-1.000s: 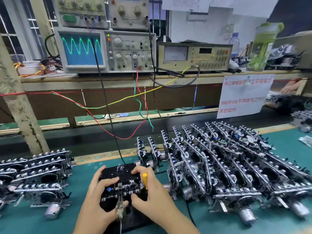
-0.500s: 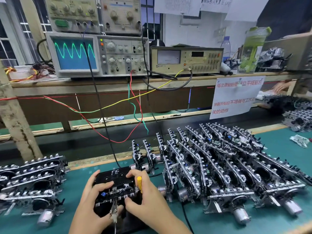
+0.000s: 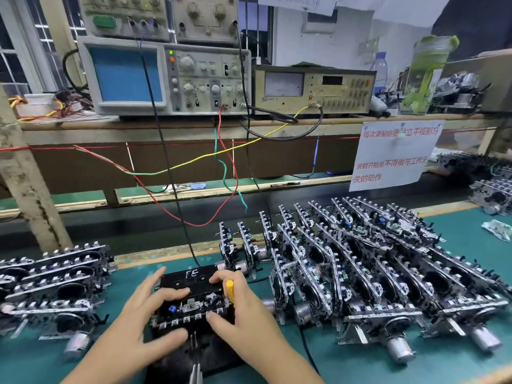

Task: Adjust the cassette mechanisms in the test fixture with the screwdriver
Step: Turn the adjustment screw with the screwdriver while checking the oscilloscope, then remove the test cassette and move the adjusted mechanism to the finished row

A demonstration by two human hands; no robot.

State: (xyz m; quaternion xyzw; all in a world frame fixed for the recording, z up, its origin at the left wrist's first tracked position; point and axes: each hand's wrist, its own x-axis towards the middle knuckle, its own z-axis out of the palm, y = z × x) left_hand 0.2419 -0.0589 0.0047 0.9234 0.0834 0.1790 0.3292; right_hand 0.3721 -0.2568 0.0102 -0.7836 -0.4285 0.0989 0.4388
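A black test fixture [image 3: 191, 274] with a chalk mark on top sits at the front centre of the green mat. A cassette mechanism [image 3: 194, 309] lies in it. My left hand [image 3: 144, 314] grips the mechanism's left side, fingers over its top and thumb at its front edge. My right hand [image 3: 241, 314] holds its right side, with a yellow-handled screwdriver [image 3: 230, 289] tucked between thumb and forefinger; the blade is hidden. A black lead runs from the fixture up to the oscilloscope [image 3: 163, 76].
Rows of cassette mechanisms [image 3: 388, 273] stand on edge to the right; a stack of them [image 3: 52, 281] lies at the left. A meter [image 3: 313, 90] sits on the wooden shelf [image 3: 166, 126]. Coloured wires hang down. A paper sign [image 3: 396, 156] hangs at right. A metal clip [image 3: 195, 370] lies in front.
The green waveform has vanished from the oscilloscope screen, which is blank blue now. Both hands stay on the mechanism in the fixture; the view has shifted slightly.
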